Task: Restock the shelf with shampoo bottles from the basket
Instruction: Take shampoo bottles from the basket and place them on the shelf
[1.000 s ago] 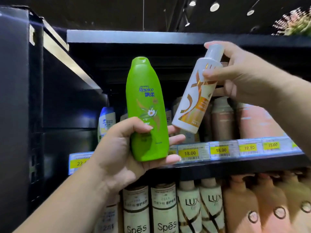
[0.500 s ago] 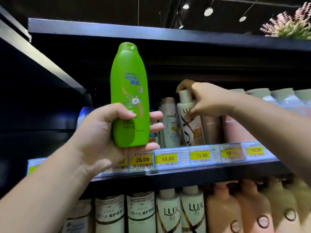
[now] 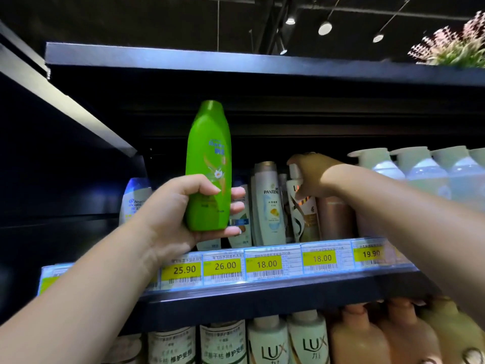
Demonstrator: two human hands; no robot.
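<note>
The shelf [image 3: 262, 298] runs across the view, its dark front edge carrying a strip of yellow price tags [image 3: 266, 264]. Its left end is lost in shadow and its right end is cut off by the right forearm. Above the shelf to the right stand pale pump bottles [image 3: 409, 166], blurred and partly behind that arm. Below the shelf is another row of bottles [image 3: 309, 342], cut off at the bottom edge.

The left hand [image 3: 178, 216] is raised in front of the shelf. Its fingers and thumb are wrapped round the lower half of a green bottle [image 3: 210, 158], which is upright in the air, cap up and not on the shelf. This bottle hides most of the bottles behind it.

The right hand [image 3: 315, 177] reaches in over the shelf. Its fingers are curled over the cap of a white-and-brown bottle [image 3: 301, 216] and its thumb lies against the front. The bottle stands on the shelf, tilted slightly, just beside a white Pantene bottle [image 3: 267, 206]. The back of the hand hides the fingertips, and the label is only partly readable.
</note>
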